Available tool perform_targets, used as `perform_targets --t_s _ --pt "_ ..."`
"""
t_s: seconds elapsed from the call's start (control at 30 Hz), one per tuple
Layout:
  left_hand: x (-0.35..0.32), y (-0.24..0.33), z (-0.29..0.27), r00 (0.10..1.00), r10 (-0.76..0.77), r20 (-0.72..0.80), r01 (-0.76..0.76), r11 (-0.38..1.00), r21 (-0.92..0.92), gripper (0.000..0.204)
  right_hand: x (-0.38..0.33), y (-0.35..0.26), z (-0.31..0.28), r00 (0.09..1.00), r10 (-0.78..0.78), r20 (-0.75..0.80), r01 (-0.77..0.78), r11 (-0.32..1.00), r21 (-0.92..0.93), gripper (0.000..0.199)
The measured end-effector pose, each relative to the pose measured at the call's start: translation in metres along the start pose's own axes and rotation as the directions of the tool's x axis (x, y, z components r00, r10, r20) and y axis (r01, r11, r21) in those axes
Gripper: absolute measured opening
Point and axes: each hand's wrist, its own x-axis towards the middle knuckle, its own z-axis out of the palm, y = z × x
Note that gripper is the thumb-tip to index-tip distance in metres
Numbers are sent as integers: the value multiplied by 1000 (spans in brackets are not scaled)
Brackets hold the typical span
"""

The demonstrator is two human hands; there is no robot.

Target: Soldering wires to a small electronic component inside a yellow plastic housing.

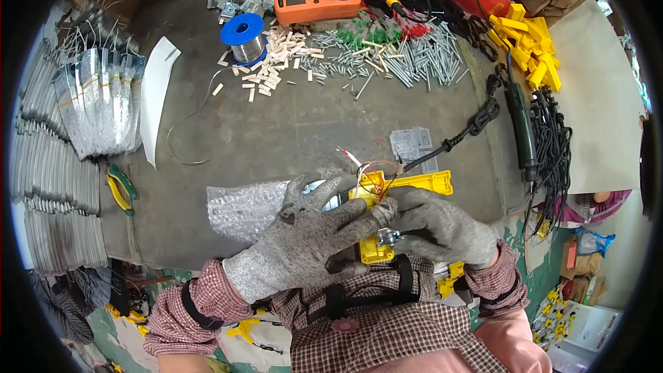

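A yellow plastic housing (373, 251) sits upright close to my body at the table's near edge, with thin wires (373, 178) rising from its top. My left hand (297, 235), in a grey glove, reaches across from the left, its index finger and thumb at the housing and the other fingers spread. From the right, my gloved right hand (442, 224) has its fingers bent against the housing, by a small metal fitting (389, 237). Its fingertips are partly hidden. Behind lies a yellow plastic piece (428, 182). Bubble wrap (242, 211) with a metal part extends under my left hand.
At the back are an orange meter (316, 4), a solder spool (246, 40), wooden bits and a screw pile (428, 55). Pliers (121, 190) and bagged parts (100, 100) lie left. A dark green tool (520, 131), black cables (549, 145) and yellow pieces (528, 41) are right.
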Motion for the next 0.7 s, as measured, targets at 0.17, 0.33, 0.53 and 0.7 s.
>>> perform_targets --t_s 0.17,0.33,0.53,0.7 --pt "2 3 -2 999 6 -37 -3 997 78 86 2 -6 8 996 -87 -13 85 991 -100 29" --pt "3 3 -1 998 19 -54 -17 999 48 86 1 -10 2 974 -178 143 217 919 -330 36" --pt "-1 2 2 999 -12 -39 11 1000 -20 92 -1 -9 23 1000 15 -23 -19 988 -156 32" --pt "3 0 -2 1000 -14 14 14 1000 8 89 -9 12 33 988 -85 -131 64 986 -154 33"
